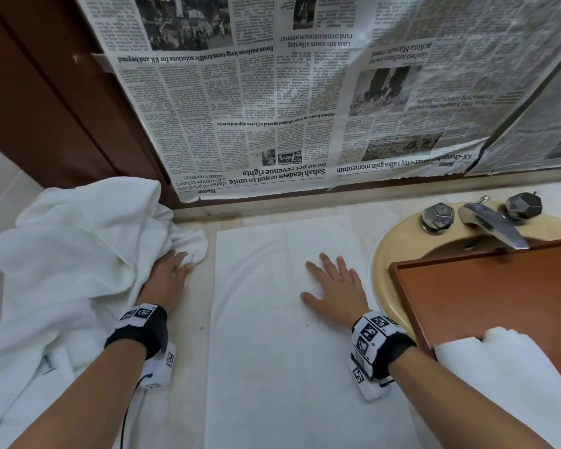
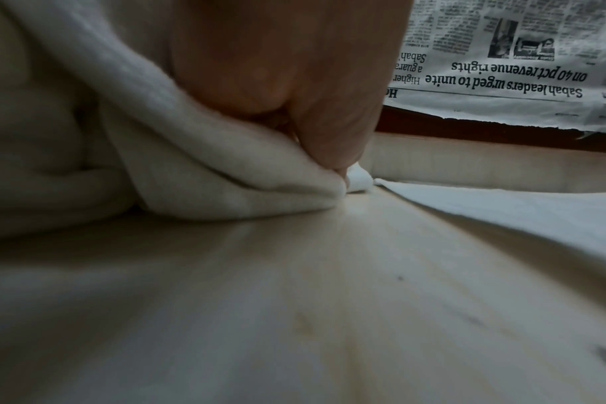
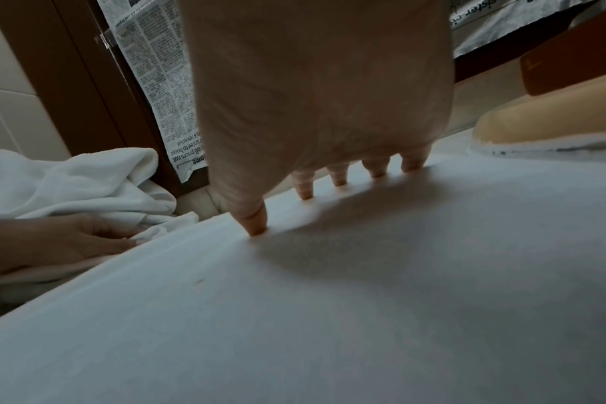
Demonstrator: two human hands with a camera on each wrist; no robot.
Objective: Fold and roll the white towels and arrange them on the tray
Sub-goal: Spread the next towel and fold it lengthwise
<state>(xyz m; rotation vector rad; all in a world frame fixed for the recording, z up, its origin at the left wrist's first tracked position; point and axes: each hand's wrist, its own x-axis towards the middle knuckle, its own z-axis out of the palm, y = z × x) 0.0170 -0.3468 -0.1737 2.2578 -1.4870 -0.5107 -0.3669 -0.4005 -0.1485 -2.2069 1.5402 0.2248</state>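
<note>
- Flat towel [image 1: 289, 335]: a white towel, folded into a long strip, is laid on the counter [image 1: 191, 335] and taken as the landmark here. A lengthwise crease is seen in its far half.
- Right hand [image 1: 332, 286]: laid palm down on the far right part of the flat towel, fingers [image 3: 339, 175] straight and spread, tips and thumb pressed into the cloth; nothing is gripped.
- Left hand [image 1: 169, 277]: placed just left of the flat towel, on the counter. A fold of the crumpled towel is pinched between its thumb and curled fingers [image 2: 329, 131].
- Crumpled towel [image 1: 68, 254]: heaped loosely to the left of the flat towel, white, its near edge touching the left hand.
- Tray [image 1: 493, 293]: brown wood, set to the right of the flat towel, across the sink [image 1: 395, 251].
- Rolled towel [image 1: 506, 367]: white, lying on the tray's near end, right of the flat towel.
- Tap [image 1: 486, 218]: metal, with two knobs, beyond the tray.
- Newspaper [image 1: 272, 92]: hung upside down on the wall behind the flat towel.
</note>
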